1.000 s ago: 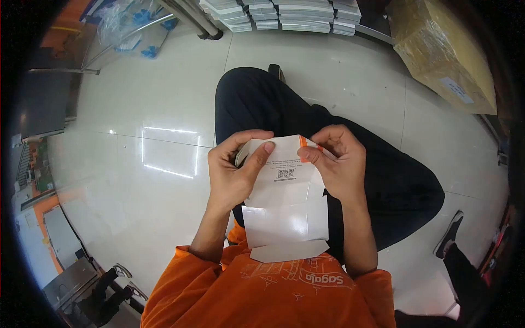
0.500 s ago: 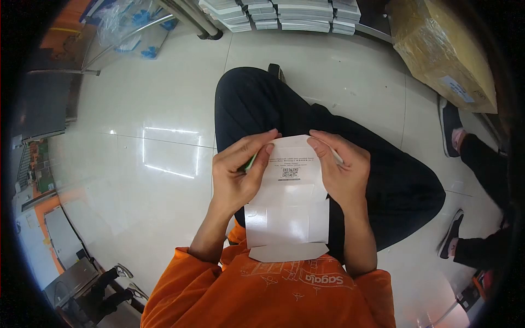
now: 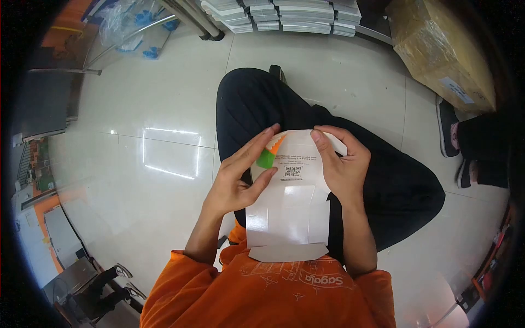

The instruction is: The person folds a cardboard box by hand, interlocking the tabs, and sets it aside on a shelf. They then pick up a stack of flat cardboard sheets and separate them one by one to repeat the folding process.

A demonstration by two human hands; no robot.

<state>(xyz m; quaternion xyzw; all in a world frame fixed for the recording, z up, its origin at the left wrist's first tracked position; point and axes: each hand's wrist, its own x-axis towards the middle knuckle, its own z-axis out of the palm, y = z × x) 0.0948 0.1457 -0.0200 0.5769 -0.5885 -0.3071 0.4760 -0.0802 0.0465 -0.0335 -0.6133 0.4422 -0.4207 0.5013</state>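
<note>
A white unfolded carton [image 3: 287,218] with a printed QR code lies over my lap, its lower flap against my orange shirt. At its upper left, a side flap with green and orange print is turned inward. My left hand [image 3: 243,172] has its thumb and fingers apart around that coloured flap, touching the carton's left edge. With thumb on the printed face and fingers behind, my right hand [image 3: 344,164] grips the upper right corner, where a white flap sticks out.
Stacked flat cartons [image 3: 290,16] are at the top. A wrapped cardboard box [image 3: 443,54] stands at upper right, with another person's shoes [image 3: 448,126] below it. Metal table legs [image 3: 199,22] and a plastic bag [image 3: 136,27] are at upper left.
My left hand has opened from its pinch, and the green and orange flap now shows folded inward. The other person's lower foot has moved up, closer to the other one.
</note>
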